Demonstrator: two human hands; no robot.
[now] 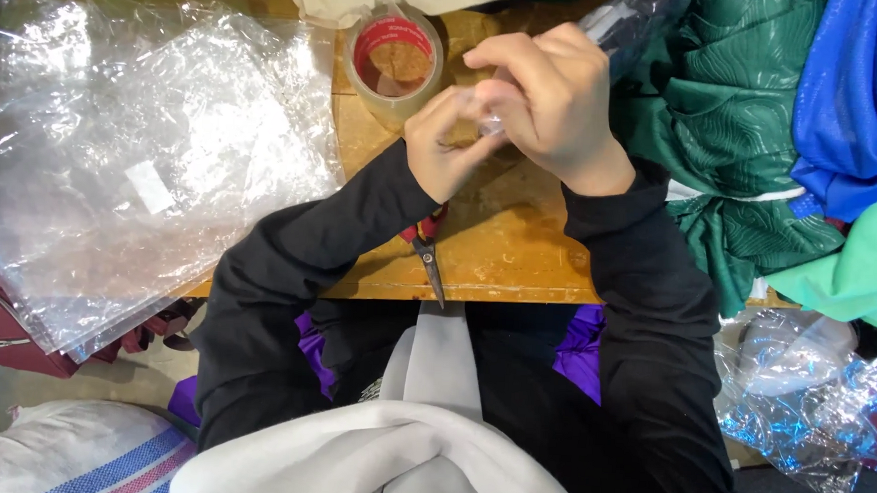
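Both hands, left (445, 145) and right (546, 100), pinched shut on clear tape (489, 122) beside roll (393, 65); best kept taut, unfolded.

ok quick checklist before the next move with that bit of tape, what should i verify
1. Both hands on the piece: left hand and right hand pinch a small clear piece of tape together above the table. ok.
2. Piece flat, not stuck to itself: too small and clear to judge. cannot tell.
3. Tape roll within reach: just beyond the left hand. ok.
4. Scissors safely placed: partly under the left forearm, blades pointing toward the body at the table edge. not ok.
5. Plastic bags ready: stacked to the left, overhanging the table edge. ok.
6. Green garment at hand: piled to the right. ok.
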